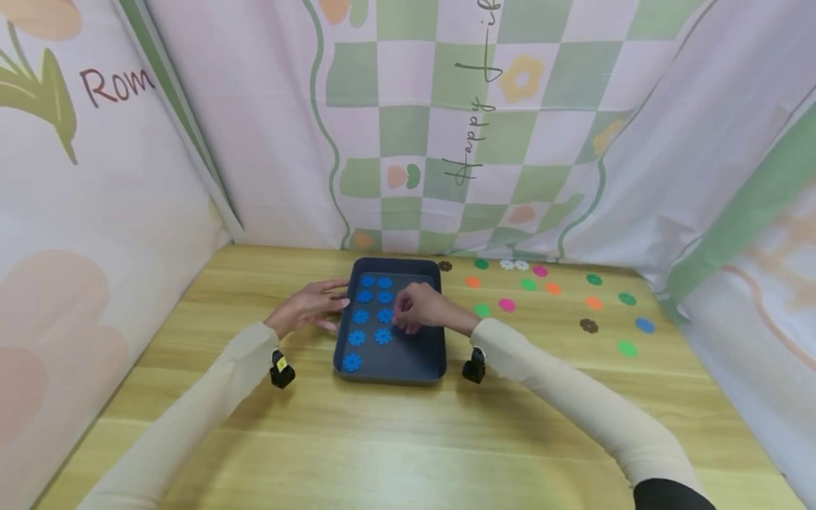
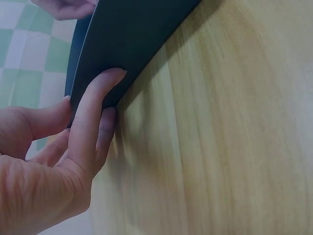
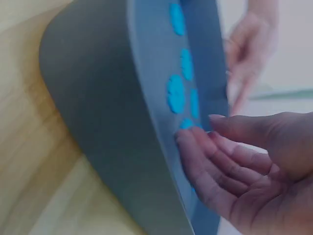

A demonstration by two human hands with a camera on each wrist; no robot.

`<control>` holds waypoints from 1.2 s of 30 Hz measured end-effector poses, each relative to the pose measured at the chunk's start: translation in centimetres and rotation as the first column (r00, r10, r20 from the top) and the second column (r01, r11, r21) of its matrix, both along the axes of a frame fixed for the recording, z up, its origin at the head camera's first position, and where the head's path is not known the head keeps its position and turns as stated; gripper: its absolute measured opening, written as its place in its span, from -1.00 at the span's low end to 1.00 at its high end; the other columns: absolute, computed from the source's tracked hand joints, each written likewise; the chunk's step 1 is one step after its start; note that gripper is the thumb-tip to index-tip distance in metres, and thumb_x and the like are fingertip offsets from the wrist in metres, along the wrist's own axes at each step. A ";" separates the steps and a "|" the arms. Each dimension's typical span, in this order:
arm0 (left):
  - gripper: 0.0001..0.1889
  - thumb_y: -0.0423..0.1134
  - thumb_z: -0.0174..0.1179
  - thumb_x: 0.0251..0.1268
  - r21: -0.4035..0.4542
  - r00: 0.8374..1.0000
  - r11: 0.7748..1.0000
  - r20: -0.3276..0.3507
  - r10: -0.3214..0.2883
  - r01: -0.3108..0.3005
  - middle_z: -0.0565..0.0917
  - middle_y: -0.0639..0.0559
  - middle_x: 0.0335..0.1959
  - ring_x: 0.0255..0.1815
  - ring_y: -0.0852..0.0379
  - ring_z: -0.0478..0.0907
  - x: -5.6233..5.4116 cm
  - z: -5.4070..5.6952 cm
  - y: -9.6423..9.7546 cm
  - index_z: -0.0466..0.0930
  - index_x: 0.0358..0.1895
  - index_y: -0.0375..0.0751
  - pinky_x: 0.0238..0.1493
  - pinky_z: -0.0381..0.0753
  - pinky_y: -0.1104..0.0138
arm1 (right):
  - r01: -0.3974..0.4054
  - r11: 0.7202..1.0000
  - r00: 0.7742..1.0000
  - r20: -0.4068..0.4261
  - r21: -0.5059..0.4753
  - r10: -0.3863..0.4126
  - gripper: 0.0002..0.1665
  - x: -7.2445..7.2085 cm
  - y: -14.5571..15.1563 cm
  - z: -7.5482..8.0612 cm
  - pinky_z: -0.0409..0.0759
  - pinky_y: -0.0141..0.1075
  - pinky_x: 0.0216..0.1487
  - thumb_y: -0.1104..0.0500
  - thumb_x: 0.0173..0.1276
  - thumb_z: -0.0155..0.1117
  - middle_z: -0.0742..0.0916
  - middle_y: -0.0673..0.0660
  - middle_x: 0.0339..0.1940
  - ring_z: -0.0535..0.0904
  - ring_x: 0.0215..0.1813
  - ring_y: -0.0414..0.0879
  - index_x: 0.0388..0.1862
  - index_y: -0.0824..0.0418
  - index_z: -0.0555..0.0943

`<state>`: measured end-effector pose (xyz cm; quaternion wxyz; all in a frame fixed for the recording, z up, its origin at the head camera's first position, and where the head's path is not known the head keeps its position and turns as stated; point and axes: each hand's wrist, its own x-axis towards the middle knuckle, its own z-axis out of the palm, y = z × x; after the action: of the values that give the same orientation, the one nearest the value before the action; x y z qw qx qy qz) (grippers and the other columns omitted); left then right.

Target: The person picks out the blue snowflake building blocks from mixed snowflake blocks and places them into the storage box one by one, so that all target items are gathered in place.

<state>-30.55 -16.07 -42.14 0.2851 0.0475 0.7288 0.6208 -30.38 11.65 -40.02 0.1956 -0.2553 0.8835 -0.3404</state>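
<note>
A dark grey rectangular tray (image 1: pixel 417 365) holds blue flower-shaped pieces (image 1: pixel 360 316) in two columns along its left side. My left hand (image 1: pixel 309 306) touches the tray's left side with its fingers loosely extended; the left wrist view shows fingertips (image 2: pixel 115 74) against the outer wall. My right hand (image 1: pixel 421 308) is over the tray's middle, just right of the second blue column. Its thumb and fingers pinch a small pink piece (image 1: pixel 397 312), mostly hidden by the fingers. In the right wrist view blue pieces (image 3: pixel 176 94) lie beyond the fingertips.
Loose flat pieces lie scattered on the wooden table (image 1: pixel 382 439) right of the tray, among them a magenta piece (image 1: pixel 506 304), a brown flower (image 1: pixel 588 326), a blue piece (image 1: pixel 644 325) and a green piece (image 1: pixel 627 348). Patterned curtains (image 1: pixel 465 142) stand behind and at both sides.
</note>
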 end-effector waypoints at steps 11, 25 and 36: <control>-0.31 -0.37 -0.02 0.70 0.004 1.000 1.000 0.004 0.001 -0.001 0.04 -0.44 0.67 0.51 -0.42 0.34 -0.2 0.0 0.1 -0.09 0.72 -0.23 -0.11 0.87 0.22 | 0.124 0.979 0.977 -0.153 -0.161 -0.149 -0.85 -0.6 8.8 1.6 0.82 0.14 -0.10 0.33 0.56 0.24 0.75 0.43 -0.14 0.74 -0.17 0.32 -0.05 0.44 0.64; -0.29 -0.36 -0.01 0.69 0.021 1.000 1.000 0.002 -0.019 0.019 0.07 -0.44 0.66 0.52 -0.42 0.33 -0.2 0.4 0.0 -0.12 0.72 -0.25 -0.08 0.86 0.23 | 0.421 0.897 0.849 -0.290 -0.135 -0.442 -0.69 0.3 25.3 0.6 0.84 -0.29 -0.17 0.29 0.62 0.16 0.69 0.56 0.02 0.77 -0.13 0.16 0.13 0.56 0.53; -0.29 -0.37 -0.02 0.69 0.031 1.000 0.999 0.009 -0.023 0.023 0.05 -0.43 0.67 0.54 -0.43 0.29 -0.2 -0.2 0.0 -0.14 0.72 -0.28 -0.11 0.86 0.25 | 0.672 0.730 0.718 -0.348 0.125 -0.602 -0.37 3.4 40.0 -2.9 0.67 0.30 -0.14 0.19 0.51 0.24 0.54 0.74 0.02 0.54 -0.05 0.55 0.16 0.79 0.35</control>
<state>-30.71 -16.11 -42.31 0.2950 0.0574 0.7171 0.6289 -26.97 51.60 -42.89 -0.0335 0.0470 0.9700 -0.2361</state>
